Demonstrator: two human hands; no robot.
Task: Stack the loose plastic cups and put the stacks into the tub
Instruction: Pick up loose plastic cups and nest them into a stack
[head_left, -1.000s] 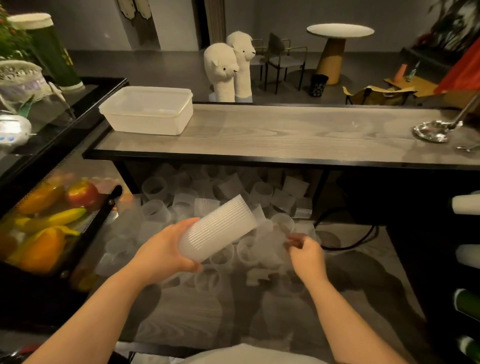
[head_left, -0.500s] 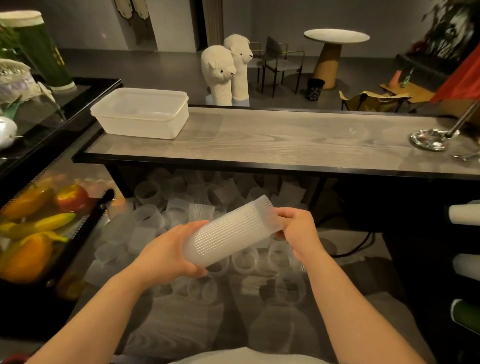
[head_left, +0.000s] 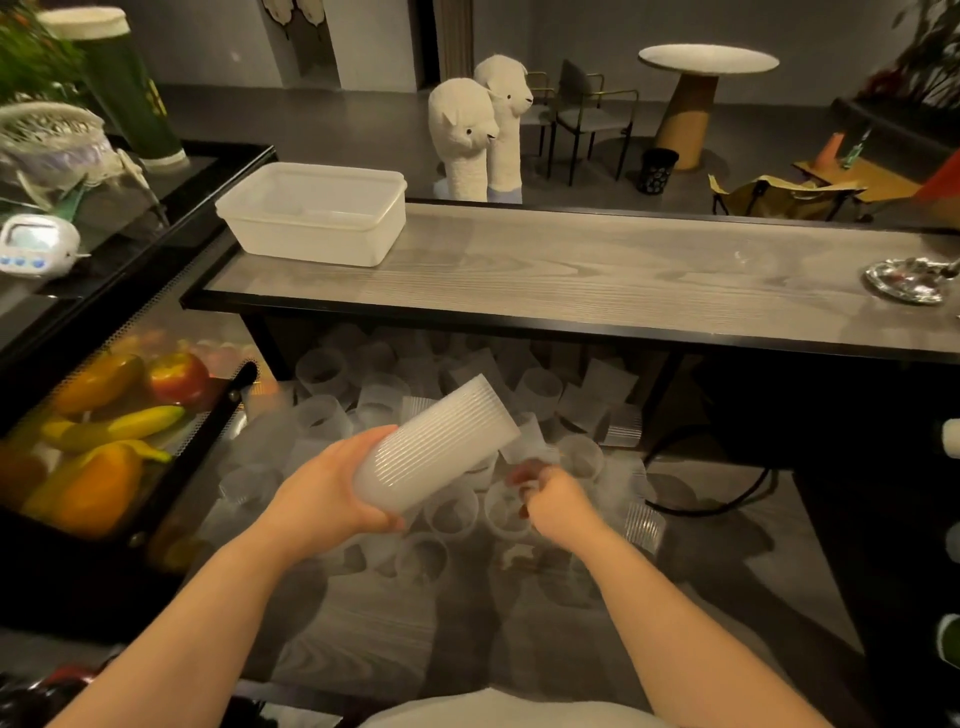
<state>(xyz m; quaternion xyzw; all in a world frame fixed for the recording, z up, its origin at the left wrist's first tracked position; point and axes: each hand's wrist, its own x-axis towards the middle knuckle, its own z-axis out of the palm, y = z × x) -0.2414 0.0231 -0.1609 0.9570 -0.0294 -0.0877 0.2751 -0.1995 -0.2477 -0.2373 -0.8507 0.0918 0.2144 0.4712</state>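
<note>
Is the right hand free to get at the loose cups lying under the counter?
Probably yes: the right hand hangs low among the loose cups, nothing between; the left hand holds the stack aside.

We cannot see what the right hand (head_left: 553, 501) holds, if anything: its fingertips are blurred among the loose cups (head_left: 452, 512). The stack of cups (head_left: 436, 447) covers the left hand's (head_left: 322, 499) fingers and some cups behind it. The shelf (head_left: 571, 275) shadows the far cups (their number is beyond counting). The silver dish (head_left: 906, 280) is cut by the right edge, as are the bottles (head_left: 950, 439) below it. The tub's (head_left: 317, 213) inside is too pale to read.
</note>
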